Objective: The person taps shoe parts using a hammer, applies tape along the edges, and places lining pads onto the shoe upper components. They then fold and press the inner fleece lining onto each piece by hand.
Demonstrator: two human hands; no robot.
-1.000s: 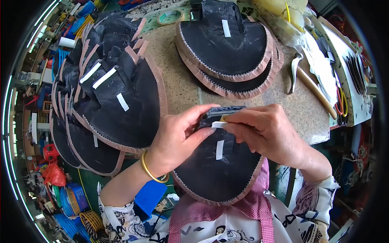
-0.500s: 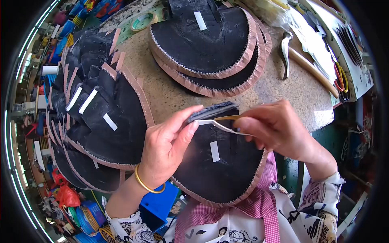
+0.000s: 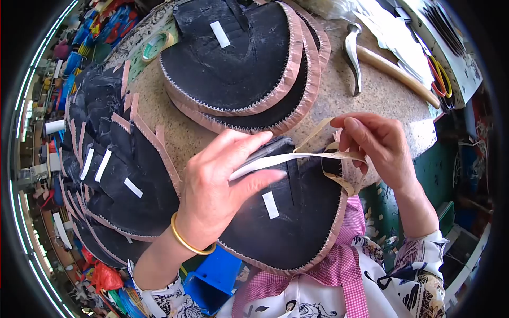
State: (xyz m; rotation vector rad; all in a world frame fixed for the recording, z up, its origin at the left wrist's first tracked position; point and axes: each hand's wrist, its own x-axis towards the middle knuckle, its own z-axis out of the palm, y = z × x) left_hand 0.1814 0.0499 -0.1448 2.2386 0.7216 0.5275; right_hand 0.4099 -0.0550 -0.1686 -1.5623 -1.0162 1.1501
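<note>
A dark, rounded black piece (image 3: 286, 228) with a pinkish zigzag-stitched rim and a small white label lies in front of me, against the apron. My left hand (image 3: 212, 175), with a gold bangle at the wrist, is over its upper left. The fingers stretch along the piece's raised top edge, and the thumb stands apart, slightly blurred. A white strip (image 3: 286, 158) runs from the crook of this hand toward the right. My right hand (image 3: 379, 146) is closed, pinching a thin tan strip (image 3: 316, 132) that loops beside the white one.
Several similar black pieces (image 3: 143, 196) are stacked at left, more (image 3: 228, 69) at the back. A hammer (image 3: 397, 71) lies right of them, near a plastic bag (image 3: 328, 9). A tape roll (image 3: 157, 45) sits back left. Below the table stands a blue bin (image 3: 212, 278).
My right hand has moved right and up with the tan strip, and more of both strips shows. My left thumb has come away from the piece's edge. The view has shifted right.
</note>
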